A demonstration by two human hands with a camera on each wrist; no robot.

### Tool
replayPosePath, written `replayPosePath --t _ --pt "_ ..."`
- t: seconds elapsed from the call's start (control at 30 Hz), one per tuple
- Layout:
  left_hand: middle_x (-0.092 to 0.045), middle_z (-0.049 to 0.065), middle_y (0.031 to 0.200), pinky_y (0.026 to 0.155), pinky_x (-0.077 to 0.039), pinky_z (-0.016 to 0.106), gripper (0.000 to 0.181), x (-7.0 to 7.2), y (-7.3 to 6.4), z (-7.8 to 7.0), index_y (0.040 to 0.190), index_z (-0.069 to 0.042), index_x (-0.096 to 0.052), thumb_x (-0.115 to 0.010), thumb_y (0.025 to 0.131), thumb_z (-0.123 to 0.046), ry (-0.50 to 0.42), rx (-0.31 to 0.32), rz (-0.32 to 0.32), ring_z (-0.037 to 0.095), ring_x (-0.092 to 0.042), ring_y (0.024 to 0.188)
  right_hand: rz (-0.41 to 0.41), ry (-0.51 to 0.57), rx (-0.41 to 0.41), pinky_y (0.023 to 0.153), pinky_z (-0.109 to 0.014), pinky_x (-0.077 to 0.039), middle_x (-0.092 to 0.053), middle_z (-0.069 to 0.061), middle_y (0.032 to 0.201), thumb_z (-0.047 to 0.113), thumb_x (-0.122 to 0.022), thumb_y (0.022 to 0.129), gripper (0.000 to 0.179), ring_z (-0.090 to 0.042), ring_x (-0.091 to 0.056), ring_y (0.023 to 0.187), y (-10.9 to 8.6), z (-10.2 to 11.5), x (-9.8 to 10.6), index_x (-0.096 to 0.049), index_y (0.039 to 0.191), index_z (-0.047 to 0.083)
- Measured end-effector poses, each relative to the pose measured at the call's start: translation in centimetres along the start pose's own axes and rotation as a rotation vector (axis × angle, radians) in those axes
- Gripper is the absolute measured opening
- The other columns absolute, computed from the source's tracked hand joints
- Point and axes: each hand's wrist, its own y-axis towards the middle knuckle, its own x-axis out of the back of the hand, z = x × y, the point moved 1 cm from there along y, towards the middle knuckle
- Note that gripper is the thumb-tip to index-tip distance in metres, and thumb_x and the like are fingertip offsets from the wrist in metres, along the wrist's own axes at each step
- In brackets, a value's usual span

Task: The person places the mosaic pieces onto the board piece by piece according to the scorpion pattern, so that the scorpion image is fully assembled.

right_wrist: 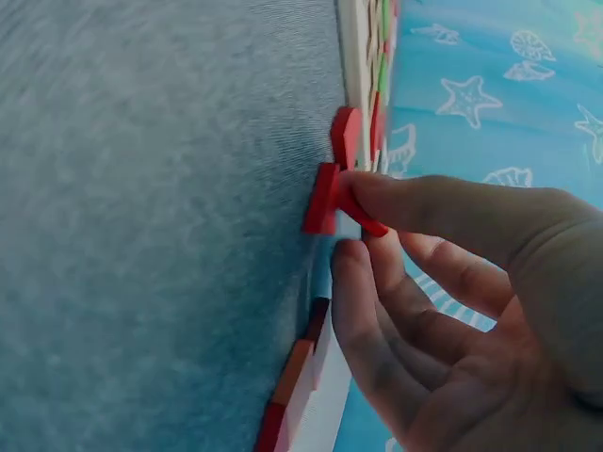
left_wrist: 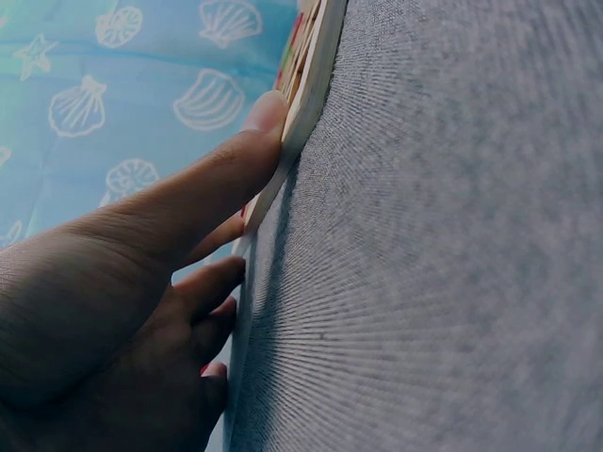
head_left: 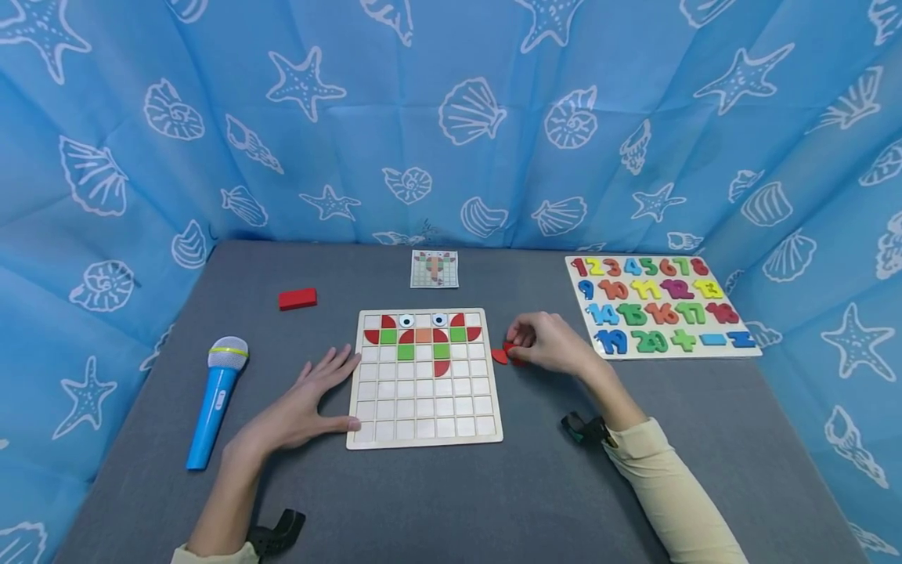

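A pale wooden grid board (head_left: 424,448) bears red quarter-circle tiles, green and orange squares and two eye discs in its upper rows. My left hand (head_left: 303,411) lies with spread fingers along the board's left edge; in the left wrist view its thumb (left_wrist: 268,111) rests on the rim. Just off the board's right side, my right hand (head_left: 553,343) is at a few loose red tiles (head_left: 499,356). The right wrist view has its thumb and finger pinching a red quarter-circle tile (right_wrist: 366,215), with another red tile (right_wrist: 322,200) right beside the thumb tip.
A small pattern card (head_left: 434,269) lies behind the board. At the back right is a number puzzle board (head_left: 588,313) with coloured numerals. Over on the left are a red block (head_left: 297,298) and a blue toy microphone (head_left: 217,403). A blue shell-patterned curtain (head_left: 451,157) surrounds the table.
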Motion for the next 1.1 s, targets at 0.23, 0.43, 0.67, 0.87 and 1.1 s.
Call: replayPosePath --t 0.23,0.43,0.67,0.87,1.1 --pt "-0.017 0.021 0.182 0.131 -0.003 0.080 0.109 0.0 0.0 0.0 0.172 -0.013 -0.031 -0.090 0.087 -0.047 -0.004 0.002 -0.001 0.052 -0.006 0.169 -0.031 0.096 0.091 0.069 -0.023 -0.055 -0.075 -0.010 0.098 0.002 -0.077 0.096 0.019 -0.017 -0.064 0.082 0.2 1.7 -0.1 -0.079 0.115 0.003" --pt "-0.017 0.021 0.182 0.131 -0.003 0.080 0.109 0.1 0.0 0.0 0.172 -0.013 -0.031 -0.090 0.087 -0.047 -0.006 0.000 0.001 0.053 -0.006 0.169 -0.003 0.195 0.197 0.082 -0.032 -0.065 -0.080 -0.013 0.109 -0.001 -0.075 0.096 0.024 -0.018 -0.076 0.091 1.2 4.9 -2.3 -0.081 0.119 0.003" --pt "-0.017 0.022 0.182 0.131 -0.003 0.080 0.109 0.0 0.1 -0.1 0.172 -0.013 -0.031 -0.090 0.087 -0.047 -0.009 0.003 0.002 0.052 -0.006 0.169 0.095 0.259 0.246 0.084 -0.025 -0.065 -0.082 -0.011 0.110 0.000 -0.076 0.097 0.019 -0.012 -0.079 0.085 2.9 8.5 -5.5 -0.082 0.114 0.005" --pt "-0.017 0.021 0.182 0.131 -0.003 0.080 0.108 0.0 0.0 -0.1 0.172 -0.013 -0.031 -0.090 0.087 -0.046 -0.009 0.005 0.003 0.052 -0.006 0.169 0.126 0.205 0.255 0.075 -0.019 -0.060 -0.084 -0.009 0.101 0.004 -0.079 0.096 0.008 -0.013 -0.078 0.081 4.1 10.8 -7.1 -0.084 0.101 0.005" --pt "-0.018 0.021 0.182 0.130 -0.003 0.081 0.108 0.0 0.0 0.0 0.172 -0.013 -0.031 -0.090 0.088 -0.046 -0.013 -0.006 -0.001 0.052 -0.006 0.169 0.087 0.088 0.261 0.078 -0.023 -0.063 -0.083 -0.006 0.094 0.007 -0.082 0.095 0.004 -0.016 -0.079 0.086 4.6 11.7 -7.9 -0.084 0.092 0.006"
